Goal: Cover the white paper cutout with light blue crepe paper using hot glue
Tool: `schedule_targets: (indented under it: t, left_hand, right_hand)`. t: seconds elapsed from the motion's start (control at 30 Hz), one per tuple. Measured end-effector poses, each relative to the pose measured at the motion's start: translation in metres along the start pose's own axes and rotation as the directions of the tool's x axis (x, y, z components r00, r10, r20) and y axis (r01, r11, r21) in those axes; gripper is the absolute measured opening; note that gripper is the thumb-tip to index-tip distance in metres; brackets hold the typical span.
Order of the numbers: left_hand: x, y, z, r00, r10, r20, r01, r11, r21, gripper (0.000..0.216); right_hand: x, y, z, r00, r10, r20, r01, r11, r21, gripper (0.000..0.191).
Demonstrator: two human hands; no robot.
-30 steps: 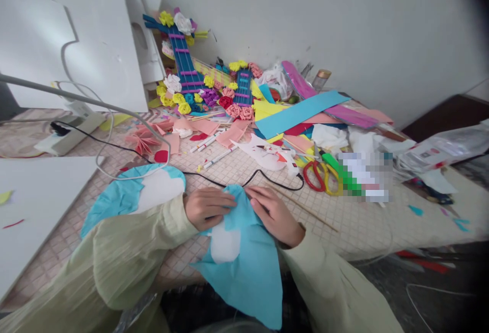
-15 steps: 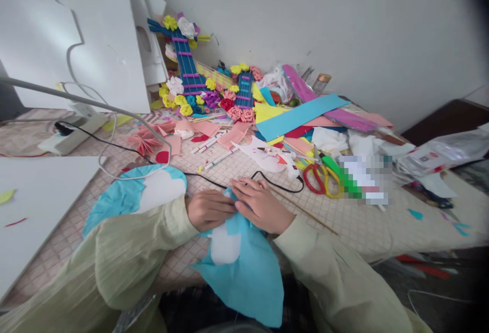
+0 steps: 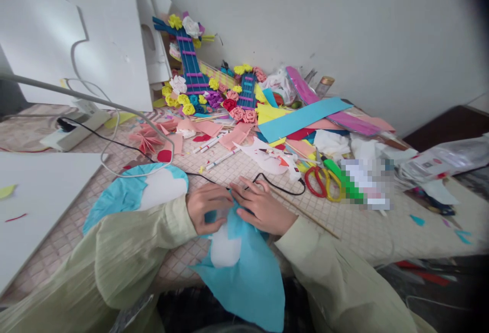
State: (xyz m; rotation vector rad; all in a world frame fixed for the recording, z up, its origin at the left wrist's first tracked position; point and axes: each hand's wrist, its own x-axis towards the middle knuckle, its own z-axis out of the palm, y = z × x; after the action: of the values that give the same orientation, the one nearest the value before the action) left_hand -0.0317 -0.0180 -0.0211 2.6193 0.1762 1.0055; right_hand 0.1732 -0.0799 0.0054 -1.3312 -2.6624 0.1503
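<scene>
A white board piece [image 3: 225, 249] partly covered with blue crepe paper [image 3: 254, 277] lies in front of me, its loose paper hanging past the table's near edge. My left hand [image 3: 208, 208] is at the upper left of this piece, fingers curled and closed on a fold of the paper. On the upper right, my right hand [image 3: 265, 210] grips the same paper, fingers over its top end and thumb nearer me. Both hands hide that end. Left of them rests a rounded white piece [image 3: 162, 189] with blue crepe paper around its edge.
A glue gun [image 3: 292, 165], red-and-yellow scissors [image 3: 324, 183] and a thin stick [image 3: 305, 213] lie beyond my right hand. Flower-trimmed paper guitars [image 3: 193, 68] lean at the back wall. A power strip [image 3: 74, 129], cables and a white board [image 3: 46, 195] occupy the left.
My left hand has opened a gap between thumb and fingers, and blue paper shows inside it. My right hand stays nearly in place, its fingers slightly more spread.
</scene>
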Motion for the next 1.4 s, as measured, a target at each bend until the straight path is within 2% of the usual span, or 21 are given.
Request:
schedule_targets:
  t: [0.1, 0.2, 0.43, 0.53, 0.7, 0.93, 1.1, 1.4]
  left_hand:
    - [0.001, 0.000, -0.003, 0.995, -0.091, 0.048, 0.085, 0.990, 0.117, 0.032]
    - [0.002, 0.000, -0.004, 0.989, -0.124, 0.084, 0.105, 0.975, 0.198, 0.031]
    - [0.001, -0.001, -0.002, 0.989, -0.136, 0.060, 0.122, 0.974, 0.192, 0.028]
    - [0.001, -0.002, 0.001, 0.987, -0.159, 0.039, 0.149, 0.973, 0.178, 0.033]
    - [-0.001, -0.003, 0.004, 0.986, -0.139, 0.092, 0.120, 0.974, 0.190, 0.036]
    - [-0.002, -0.004, 0.002, 0.989, -0.108, 0.103, 0.087, 0.978, 0.191, 0.029]
    - [-0.001, -0.003, -0.001, 0.985, -0.100, 0.139, 0.068, 0.973, 0.220, 0.027]
    - [0.001, -0.002, -0.003, 0.989, -0.081, 0.124, 0.057, 0.982, 0.180, 0.027]
  right_hand:
    - [-0.001, -0.001, -0.001, 0.999, 0.047, 0.009, -0.047, 0.998, -0.046, 0.043]
    - [-0.002, -0.002, -0.004, 0.997, 0.068, 0.020, -0.066, 0.996, -0.063, 0.043]
    - [-0.009, -0.007, -0.008, 0.998, 0.053, 0.018, -0.052, 0.996, -0.066, 0.041]
    - [-0.009, -0.007, -0.007, 0.999, 0.042, 0.013, -0.041, 0.997, -0.063, 0.042]
    - [-0.011, -0.007, -0.005, 0.999, 0.037, -0.003, -0.037, 0.998, -0.055, 0.042]
    - [-0.018, -0.002, -0.003, 0.987, 0.078, -0.139, -0.073, 0.996, 0.042, 0.033]
    - [-0.017, -0.001, -0.001, 0.988, 0.069, -0.138, -0.061, 0.996, 0.058, 0.033]
    - [-0.014, -0.001, -0.001, 0.995, 0.043, -0.090, -0.035, 0.995, 0.089, 0.032]
